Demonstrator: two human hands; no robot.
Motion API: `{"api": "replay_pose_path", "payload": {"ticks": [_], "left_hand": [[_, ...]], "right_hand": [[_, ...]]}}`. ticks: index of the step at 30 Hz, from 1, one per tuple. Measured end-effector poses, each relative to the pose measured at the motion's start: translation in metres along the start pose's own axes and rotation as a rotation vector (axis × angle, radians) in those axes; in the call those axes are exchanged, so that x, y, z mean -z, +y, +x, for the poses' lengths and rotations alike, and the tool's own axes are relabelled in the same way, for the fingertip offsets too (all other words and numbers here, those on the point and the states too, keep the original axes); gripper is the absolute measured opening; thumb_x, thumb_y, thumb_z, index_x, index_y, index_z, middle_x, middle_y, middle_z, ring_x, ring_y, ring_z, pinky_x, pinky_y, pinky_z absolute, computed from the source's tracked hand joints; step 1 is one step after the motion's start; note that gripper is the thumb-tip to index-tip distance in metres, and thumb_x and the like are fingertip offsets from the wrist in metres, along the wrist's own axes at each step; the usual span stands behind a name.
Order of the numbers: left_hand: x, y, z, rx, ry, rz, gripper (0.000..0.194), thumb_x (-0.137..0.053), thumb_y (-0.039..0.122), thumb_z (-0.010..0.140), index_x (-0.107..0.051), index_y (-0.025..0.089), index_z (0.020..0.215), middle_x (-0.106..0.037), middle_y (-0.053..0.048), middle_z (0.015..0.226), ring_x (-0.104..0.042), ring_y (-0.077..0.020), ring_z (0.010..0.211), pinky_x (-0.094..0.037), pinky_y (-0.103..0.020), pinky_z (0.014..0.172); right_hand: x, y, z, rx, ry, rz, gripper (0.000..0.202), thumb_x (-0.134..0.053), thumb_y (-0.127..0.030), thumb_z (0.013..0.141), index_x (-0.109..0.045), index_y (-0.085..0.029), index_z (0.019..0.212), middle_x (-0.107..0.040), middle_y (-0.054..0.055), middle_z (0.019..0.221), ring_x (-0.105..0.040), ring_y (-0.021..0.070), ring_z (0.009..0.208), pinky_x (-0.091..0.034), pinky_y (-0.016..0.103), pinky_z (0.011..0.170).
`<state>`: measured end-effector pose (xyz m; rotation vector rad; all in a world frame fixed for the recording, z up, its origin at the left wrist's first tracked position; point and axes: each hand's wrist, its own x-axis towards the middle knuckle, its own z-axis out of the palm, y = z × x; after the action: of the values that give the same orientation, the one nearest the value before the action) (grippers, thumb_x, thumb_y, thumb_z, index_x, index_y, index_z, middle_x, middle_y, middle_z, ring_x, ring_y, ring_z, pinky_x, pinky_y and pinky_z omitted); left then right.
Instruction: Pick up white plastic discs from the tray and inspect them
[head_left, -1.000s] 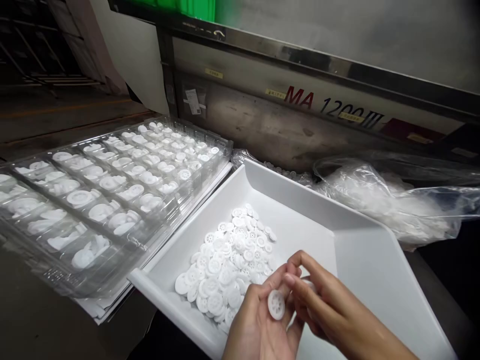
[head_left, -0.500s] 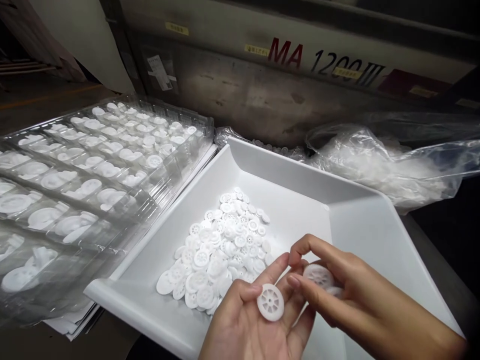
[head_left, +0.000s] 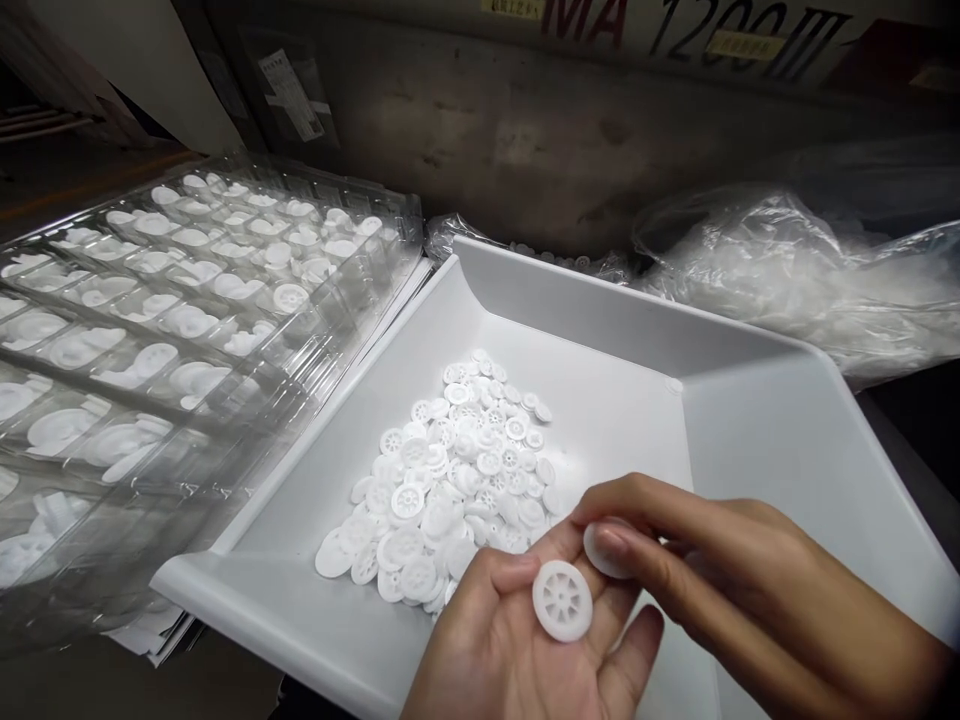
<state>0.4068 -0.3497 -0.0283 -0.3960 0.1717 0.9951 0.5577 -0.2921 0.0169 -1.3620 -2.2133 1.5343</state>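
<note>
Now lower: tray [head_left: 750,440] (nearer), wheel [head_left: 562,600] flatter.

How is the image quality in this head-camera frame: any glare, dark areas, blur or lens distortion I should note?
Head view: the white tray and the wheel on the left hand are bright and sharp, spokes legible; the right hand is slightly soft; the clear packs and plastic bag show glare; the machine wall is dim; straight edges bow toward the borders, wide-angle distortion.
</note>
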Motion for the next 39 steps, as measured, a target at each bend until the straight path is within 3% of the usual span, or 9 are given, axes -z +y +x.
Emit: {"api": "replay_pose_path", "payload": {"ticks": [3,7,10,15,19,24,31,39], "left_hand": [[-0.002,0.000,0.000,0.016,0.089,-0.082,0.044,-0.050,0.018,0.083,-0.062,0.002,0.122,-0.071,-0.012,0.103,-0.065,-0.0196,0.112,-0.042,-0.032,0.108],[0.001,0.001,0.000,0.028,0.090,-0.040,0.049,-0.049,0.022,0.084,-0.060,0.006,0.129,-0.069,-0.013,0.123,-0.060,-0.0213,0.123,-0.045,-0.031,0.102],[0.004,0.003,-0.002,0.040,0.044,0.015,0.050,-0.046,0.024,0.086,-0.058,0.007,0.132,-0.061,-0.011,0.138,-0.051,-0.0216,0.133,-0.042,-0.032,0.107],[0.008,0.007,-0.003,0.085,-0.067,0.098,0.050,-0.044,0.029,0.088,-0.057,0.012,0.134,-0.051,-0.005,0.147,-0.043,-0.0200,0.139,-0.034,-0.034,0.115],[0.009,0.007,-0.002,0.084,-0.168,0.131,0.050,-0.040,0.031,0.090,-0.058,0.015,0.134,-0.045,-0.002,0.152,-0.036,-0.0173,0.143,-0.031,-0.030,0.115],[0.006,0.006,-0.002,0.082,-0.156,0.156,0.054,-0.039,0.032,0.089,-0.054,0.014,0.137,-0.045,-0.006,0.153,-0.034,-0.0196,0.145,-0.024,-0.033,0.118],[0.007,0.009,-0.004,0.100,-0.178,0.185,0.056,-0.042,0.033,0.088,-0.049,0.016,0.141,-0.035,-0.006,0.157,-0.030,-0.0197,0.146,-0.029,-0.034,0.115],[0.019,0.007,-0.005,0.068,-0.211,0.159,0.053,-0.030,0.031,0.094,-0.049,0.016,0.141,-0.047,-0.009,0.150,-0.040,-0.0217,0.141,-0.034,-0.035,0.112]], "right_hand": [[-0.007,0.006,-0.001,0.042,0.076,-0.167,0.024,-0.033,-0.047,0.106,-0.054,-0.037,0.108,-0.068,-0.009,0.094,-0.067,0.0108,0.081,-0.051,0.018,0.063],[-0.011,0.008,-0.006,0.022,0.266,-0.286,0.018,-0.039,-0.047,0.106,-0.045,-0.048,0.122,-0.067,-0.015,0.083,-0.067,0.0055,0.069,-0.048,0.010,0.058],[-0.008,0.005,-0.008,-0.035,0.300,-0.275,0.013,-0.039,-0.046,0.106,-0.047,-0.043,0.115,-0.066,-0.015,0.077,-0.066,0.0057,0.065,-0.046,0.009,0.053],[-0.003,0.009,-0.006,0.071,0.369,-0.328,0.024,-0.038,-0.044,0.106,-0.044,-0.029,0.089,-0.057,-0.012,0.055,-0.053,0.0069,0.042,-0.041,0.016,0.042],[-0.011,0.013,-0.005,0.133,0.423,-0.406,0.029,-0.036,-0.041,0.107,-0.043,-0.028,0.083,-0.054,-0.009,0.055,-0.051,0.0080,0.040,-0.037,0.019,0.037],[-0.017,0.013,-0.004,0.076,0.520,-0.507,0.043,-0.030,-0.054,0.105,-0.044,-0.026,0.075,-0.048,-0.003,0.060,-0.049,0.0121,0.045,-0.035,0.027,0.041],[-0.010,0.016,0.000,0.035,0.467,-0.333,0.051,-0.035,-0.070,0.096,-0.057,-0.025,0.085,-0.050,0.002,0.063,-0.054,0.0201,0.059,-0.042,0.029,0.049],[-0.006,0.013,0.004,0.062,0.434,-0.197,0.053,-0.028,-0.071,0.098,-0.050,-0.025,0.081,-0.054,0.000,0.062,-0.053,0.0157,0.052,-0.039,0.027,0.045]]}}
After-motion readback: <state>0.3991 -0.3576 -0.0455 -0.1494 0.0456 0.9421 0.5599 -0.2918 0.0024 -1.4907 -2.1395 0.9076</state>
